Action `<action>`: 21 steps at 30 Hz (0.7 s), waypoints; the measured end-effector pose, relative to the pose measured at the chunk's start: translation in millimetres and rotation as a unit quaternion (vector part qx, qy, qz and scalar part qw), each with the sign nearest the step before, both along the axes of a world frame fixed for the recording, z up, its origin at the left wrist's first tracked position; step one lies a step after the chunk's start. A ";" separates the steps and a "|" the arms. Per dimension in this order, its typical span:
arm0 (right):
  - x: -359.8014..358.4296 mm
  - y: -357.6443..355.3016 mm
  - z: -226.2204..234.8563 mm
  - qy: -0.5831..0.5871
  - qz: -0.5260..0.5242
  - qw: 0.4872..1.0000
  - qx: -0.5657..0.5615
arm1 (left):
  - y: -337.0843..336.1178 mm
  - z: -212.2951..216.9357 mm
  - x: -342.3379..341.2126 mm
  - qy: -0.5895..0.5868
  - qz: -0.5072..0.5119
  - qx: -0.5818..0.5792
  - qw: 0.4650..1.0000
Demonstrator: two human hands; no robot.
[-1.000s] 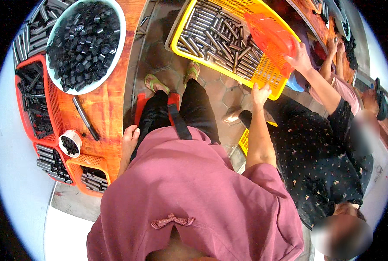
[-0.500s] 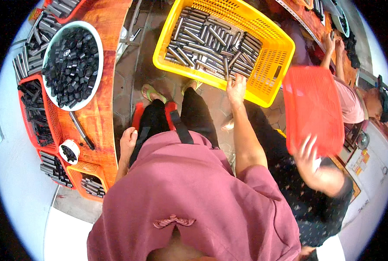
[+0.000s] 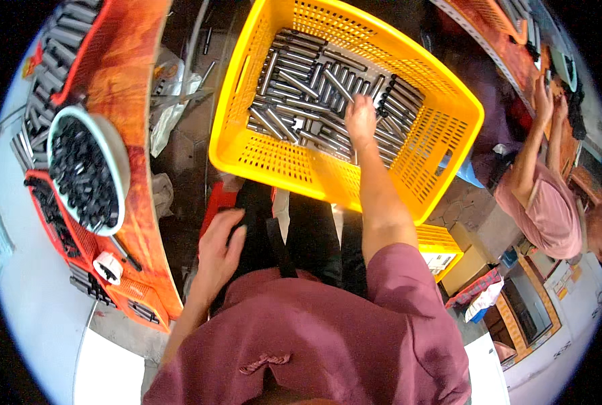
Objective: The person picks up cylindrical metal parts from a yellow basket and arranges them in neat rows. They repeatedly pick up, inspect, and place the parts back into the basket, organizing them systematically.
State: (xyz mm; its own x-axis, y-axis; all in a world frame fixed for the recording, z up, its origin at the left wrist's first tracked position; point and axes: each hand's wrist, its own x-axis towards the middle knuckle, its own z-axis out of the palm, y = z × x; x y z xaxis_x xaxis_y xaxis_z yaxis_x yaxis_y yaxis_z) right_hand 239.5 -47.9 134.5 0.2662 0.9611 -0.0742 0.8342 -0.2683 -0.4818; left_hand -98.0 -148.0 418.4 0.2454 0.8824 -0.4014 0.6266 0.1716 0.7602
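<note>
Hanging inside the yellow basket [image 3: 243, 150], the right hand [image 3: 360, 120] bunches fingers over metal tubes [image 3: 338, 86], hold unclear; outside it, the left hand [image 3: 221, 239] spreads its own.

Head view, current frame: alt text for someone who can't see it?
The wearer's right hand is at metal rods in a yellow crate; the left hand is loosely open near the body. At left, a table bears a bowl of small black parts; a co-worker is at right.

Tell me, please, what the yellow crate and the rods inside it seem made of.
The yellow crate looks like slightly glossy plastic, judging by its moulded slots and rounded corners. The rods look like smooth metal, probably steel, given their bright grey highlights.
</note>
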 end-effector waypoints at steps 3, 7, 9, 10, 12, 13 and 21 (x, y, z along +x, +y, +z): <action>51.0 40.0 -49.6 -0.073 0.063 0.995 -0.020 | 97.2 -95.0 70.3 -0.107 -0.060 0.011 0.992; 84.0 95.7 -104.7 -0.209 0.159 0.964 -0.049 | 203.2 -239.9 152.1 -0.067 -0.112 0.076 0.989; 82.3 111.4 -120.5 -0.266 0.195 0.941 -0.074 | 238.9 -312.7 173.1 0.017 -0.081 -0.016 0.996; 78.6 118.0 -129.3 -0.288 0.218 0.929 -0.081 | 251.4 -352.6 170.8 0.045 -0.098 -0.008 0.994; 84.1 125.7 -139.5 -0.292 0.248 0.922 -0.052 | 266.2 -375.4 174.1 0.108 -0.113 0.034 0.987; 91.8 123.7 -148.3 -0.294 0.259 0.919 -0.045 | 266.5 -388.6 178.4 0.114 -0.116 0.040 0.986; 107.1 112.6 -167.4 -0.306 0.230 0.918 -0.103 | 256.5 -434.7 192.4 0.122 -0.241 0.177 0.946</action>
State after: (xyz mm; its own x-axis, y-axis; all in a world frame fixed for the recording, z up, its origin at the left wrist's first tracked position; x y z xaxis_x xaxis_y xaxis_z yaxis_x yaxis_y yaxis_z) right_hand 346.6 64.7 -32.9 -0.1110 0.9646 -0.2393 0.9799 0.1464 0.1358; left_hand 94.4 108.5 -16.3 0.5917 0.7815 -0.1978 0.7315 -0.4175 0.5391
